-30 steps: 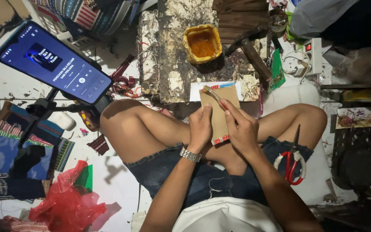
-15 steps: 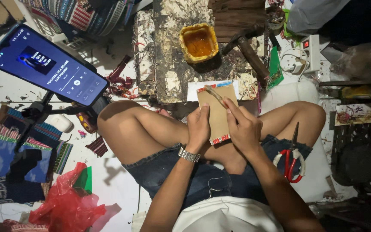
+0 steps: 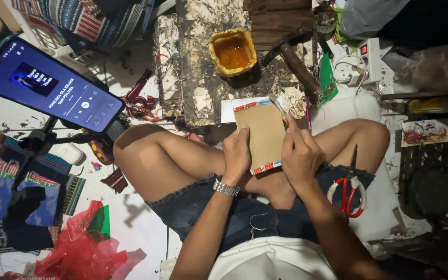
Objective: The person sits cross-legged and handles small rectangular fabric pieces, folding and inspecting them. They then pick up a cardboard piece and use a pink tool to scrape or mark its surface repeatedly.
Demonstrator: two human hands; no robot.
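The floor [image 3: 146, 238] is pale tile, scuffed and littered with scraps. A low counter [image 3: 198, 67] of mottled, glue-crusted stone stands ahead, a yellow bowl [image 3: 233, 52] of amber liquid on it. To the left a lit phone [image 3: 50, 85] sits on a dark stand above stacked woven cloths [image 3: 11, 192], with a red plastic bag [image 3: 76, 249] nearby. A white power strip [image 3: 372, 59] lies at the right, where the room falls into shadow.
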